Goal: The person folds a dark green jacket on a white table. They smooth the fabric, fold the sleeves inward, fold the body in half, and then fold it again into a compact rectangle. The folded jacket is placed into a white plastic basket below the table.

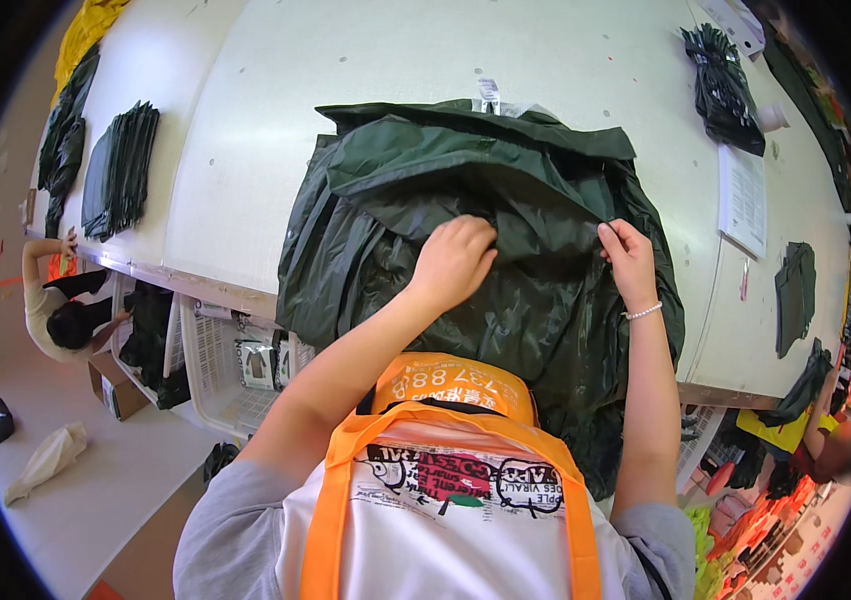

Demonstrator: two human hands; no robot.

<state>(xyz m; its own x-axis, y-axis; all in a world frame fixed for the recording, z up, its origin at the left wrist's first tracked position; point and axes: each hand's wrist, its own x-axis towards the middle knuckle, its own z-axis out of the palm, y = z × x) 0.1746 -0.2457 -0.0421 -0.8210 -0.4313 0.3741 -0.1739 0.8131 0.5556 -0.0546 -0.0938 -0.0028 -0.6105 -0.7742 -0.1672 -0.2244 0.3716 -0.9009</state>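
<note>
Pale work table (245, 120) seen across the full breadth of the view. Dark green glossy garment (550, 300) laid at the near middle of it, spread and rumpled, with its lower part draped over the near edge toward the wearer; an upper layer is raised into a fold across its width. Below the table edge at left, a white plastic basket (197, 385) is placed. Beyond it, at the far left, a bent-over co-worker (50, 320) is partly seen beside the table. On the table's left section, a stack of folded dark garments (120, 172) is set well apart from the spread one. At upper right, a gathered dark bundle (723, 100) is laid, with a white printed sheet (742, 205) just below it. Left hand (455, 262) placed on the garment's middle, fingers curled; whether fabric is gripped cannot be told. By the right hand (628, 262), the edge of the raised layer is pinched between thumb and fingers. White label (488, 95) seen at the garment's far edge. Pale beaded bracelet (642, 312) worn on the right wrist.
</note>
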